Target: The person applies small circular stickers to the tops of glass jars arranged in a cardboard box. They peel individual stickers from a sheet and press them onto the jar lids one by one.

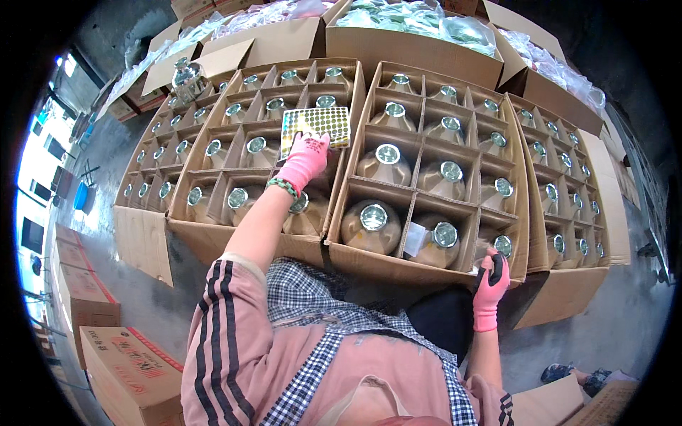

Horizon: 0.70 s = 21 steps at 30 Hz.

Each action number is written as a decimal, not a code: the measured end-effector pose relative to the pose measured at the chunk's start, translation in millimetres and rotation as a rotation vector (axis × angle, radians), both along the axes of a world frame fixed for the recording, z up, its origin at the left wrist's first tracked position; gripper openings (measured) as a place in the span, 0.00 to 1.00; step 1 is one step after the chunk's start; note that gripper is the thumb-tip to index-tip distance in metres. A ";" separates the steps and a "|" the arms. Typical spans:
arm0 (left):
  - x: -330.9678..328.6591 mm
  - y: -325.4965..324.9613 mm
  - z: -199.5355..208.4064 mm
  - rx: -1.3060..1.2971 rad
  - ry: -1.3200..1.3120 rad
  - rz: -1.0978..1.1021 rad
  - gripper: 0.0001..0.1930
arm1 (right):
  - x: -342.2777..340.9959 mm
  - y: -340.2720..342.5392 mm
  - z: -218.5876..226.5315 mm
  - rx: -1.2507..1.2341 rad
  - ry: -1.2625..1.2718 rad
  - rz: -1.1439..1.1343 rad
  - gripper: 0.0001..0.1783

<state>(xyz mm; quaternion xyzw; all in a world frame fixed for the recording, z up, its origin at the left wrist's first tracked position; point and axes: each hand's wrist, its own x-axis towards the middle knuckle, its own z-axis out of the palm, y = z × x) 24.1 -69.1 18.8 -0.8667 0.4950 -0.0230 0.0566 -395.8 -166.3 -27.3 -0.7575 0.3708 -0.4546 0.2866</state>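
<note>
My left hand (308, 157), in a pink glove, reaches over the left-middle carton (249, 238) and holds a sheet of round gold stickers (334, 126) by its near edge. Beneath the sheet, some glass bottles are partly hidden. My right hand (490, 290), in a pink glove with dark fingertips, is at the near right corner of the right-middle carton (398, 268). Its fingers are bent together beside a glass bottle (503, 246), with something small and whitish at the tips that I cannot make out. A white paper piece (415, 240) stands beside another glass bottle (445, 235).
Cardboard dividers separate the bottles. More bottle cartons stand at the far left (145, 231) and right (568, 284). Behind them, an open box holds green plastic-wrapped pieces (419, 21). One bottle (188, 79) rests atop the left carton. Closed boxes (131, 369) stand on the floor at left.
</note>
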 end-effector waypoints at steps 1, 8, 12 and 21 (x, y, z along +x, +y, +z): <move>-1.3 2.0 1.9 -0.104 -0.066 -0.025 0.21 | 4.5 4.2 4.5 0.083 -0.112 0.001 0.12; -180.5 19.7 43.5 -0.650 -0.044 -0.324 0.17 | 59.5 53.9 77.3 0.632 -0.402 0.492 0.20; -229.5 40.5 40.8 -0.586 0.568 -0.487 0.28 | 95.5 49.0 73.8 0.638 -0.487 0.376 0.12; -195.9 70.9 100.5 -0.837 0.859 -0.643 0.23 | 69.3 40.6 175.7 0.570 0.399 0.705 0.13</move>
